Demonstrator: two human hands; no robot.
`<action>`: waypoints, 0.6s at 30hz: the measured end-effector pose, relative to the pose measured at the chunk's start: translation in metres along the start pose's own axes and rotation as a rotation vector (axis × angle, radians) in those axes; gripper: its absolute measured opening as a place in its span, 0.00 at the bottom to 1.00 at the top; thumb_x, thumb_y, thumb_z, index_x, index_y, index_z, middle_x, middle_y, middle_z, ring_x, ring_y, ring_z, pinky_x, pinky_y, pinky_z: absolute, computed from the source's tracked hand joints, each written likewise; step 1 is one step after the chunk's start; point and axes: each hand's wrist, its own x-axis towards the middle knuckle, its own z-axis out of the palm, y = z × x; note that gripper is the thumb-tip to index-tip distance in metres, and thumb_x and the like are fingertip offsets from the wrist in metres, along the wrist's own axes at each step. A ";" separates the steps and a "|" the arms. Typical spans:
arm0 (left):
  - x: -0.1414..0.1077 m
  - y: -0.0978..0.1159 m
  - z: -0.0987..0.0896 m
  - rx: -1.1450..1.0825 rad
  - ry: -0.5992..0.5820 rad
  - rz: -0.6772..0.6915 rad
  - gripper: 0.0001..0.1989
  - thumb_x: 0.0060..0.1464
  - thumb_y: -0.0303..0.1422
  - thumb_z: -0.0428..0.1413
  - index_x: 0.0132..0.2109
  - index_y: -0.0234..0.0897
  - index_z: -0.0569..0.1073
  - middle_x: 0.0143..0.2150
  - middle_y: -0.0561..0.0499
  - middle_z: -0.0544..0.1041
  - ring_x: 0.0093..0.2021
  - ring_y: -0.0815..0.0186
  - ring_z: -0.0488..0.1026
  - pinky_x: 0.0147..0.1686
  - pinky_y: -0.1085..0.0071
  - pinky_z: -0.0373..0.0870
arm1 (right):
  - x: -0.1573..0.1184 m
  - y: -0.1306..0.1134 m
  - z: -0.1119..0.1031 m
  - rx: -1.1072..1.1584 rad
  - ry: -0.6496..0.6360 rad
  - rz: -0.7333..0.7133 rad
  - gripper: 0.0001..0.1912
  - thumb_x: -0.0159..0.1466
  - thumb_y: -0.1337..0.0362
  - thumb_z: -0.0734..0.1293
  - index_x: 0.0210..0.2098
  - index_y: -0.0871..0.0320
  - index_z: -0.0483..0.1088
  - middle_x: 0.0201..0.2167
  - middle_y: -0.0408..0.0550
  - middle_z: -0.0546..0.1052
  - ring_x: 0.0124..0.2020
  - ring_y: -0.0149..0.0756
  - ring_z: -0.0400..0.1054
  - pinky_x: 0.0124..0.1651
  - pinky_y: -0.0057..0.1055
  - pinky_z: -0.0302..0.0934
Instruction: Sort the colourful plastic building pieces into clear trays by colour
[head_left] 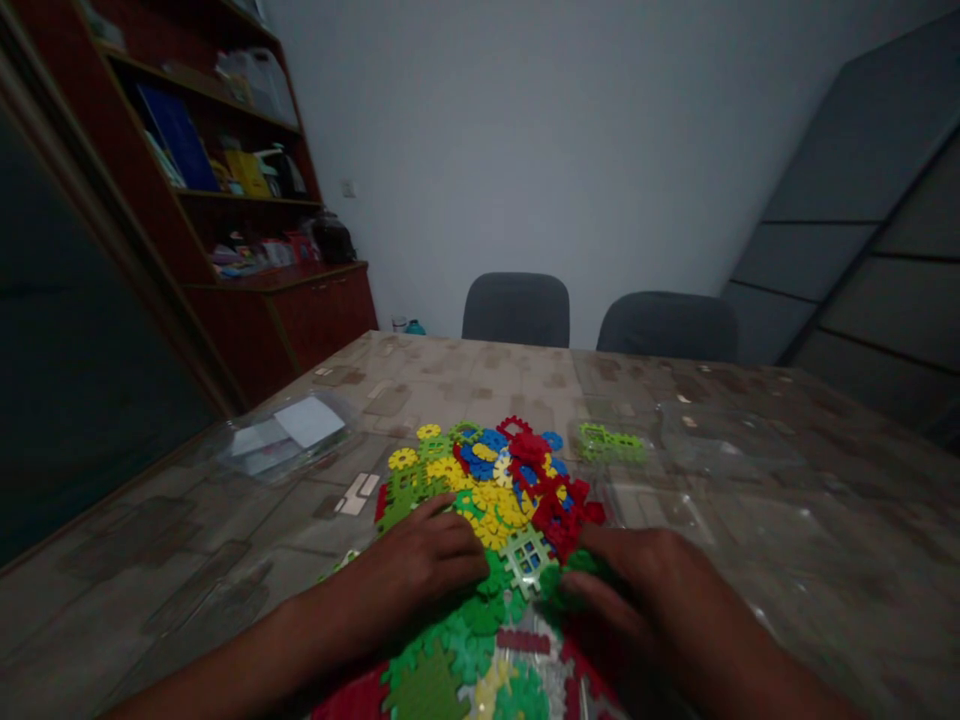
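A heap of plastic gear-shaped building pieces lies before me, with yellow gears (495,512), blue gears (480,455) and red gears (529,450). My left hand (431,552) rests over its left side, fingers apart and bent down near green gears (491,580); its fingertips are partly hidden. Between the thumb and fingers of my right hand (652,575) is a dark green gear piece (566,580), slightly blurred. A pale green square lattice piece (527,560) lies between both hands. Closest to me are an olive-green toothed piece (427,685) and dark red pieces (352,695).
The heap lies on a table with a patterned cover (420,375). A clear bag with white papers (300,425) is on the left. Bright green pieces (611,443) and clear plastic packaging (727,435) are on the right. Two grey chairs (516,305) stand behind, a shelf unit (247,195) at left.
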 end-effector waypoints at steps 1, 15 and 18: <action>0.000 -0.002 0.002 0.007 0.034 0.017 0.07 0.71 0.27 0.53 0.49 0.38 0.75 0.42 0.49 0.80 0.42 0.60 0.77 0.64 0.46 0.59 | -0.003 0.007 -0.010 -0.022 0.021 0.018 0.10 0.68 0.61 0.67 0.30 0.55 0.72 0.26 0.47 0.79 0.26 0.36 0.71 0.30 0.31 0.53; -0.004 -0.008 0.008 -0.079 0.209 -0.003 0.20 0.76 0.38 0.41 0.41 0.36 0.73 0.34 0.49 0.77 0.33 0.63 0.73 0.32 0.69 0.64 | -0.030 0.085 -0.048 -0.314 -0.050 0.289 0.11 0.58 0.57 0.73 0.41 0.45 0.83 0.30 0.49 0.83 0.29 0.47 0.77 0.30 0.36 0.60; -0.005 -0.007 0.008 -0.103 0.189 -0.016 0.18 0.76 0.36 0.41 0.43 0.36 0.73 0.35 0.49 0.77 0.34 0.63 0.73 0.33 0.70 0.65 | -0.026 0.079 -0.046 -0.222 0.015 0.249 0.17 0.61 0.56 0.70 0.49 0.47 0.81 0.34 0.51 0.84 0.31 0.48 0.78 0.32 0.37 0.64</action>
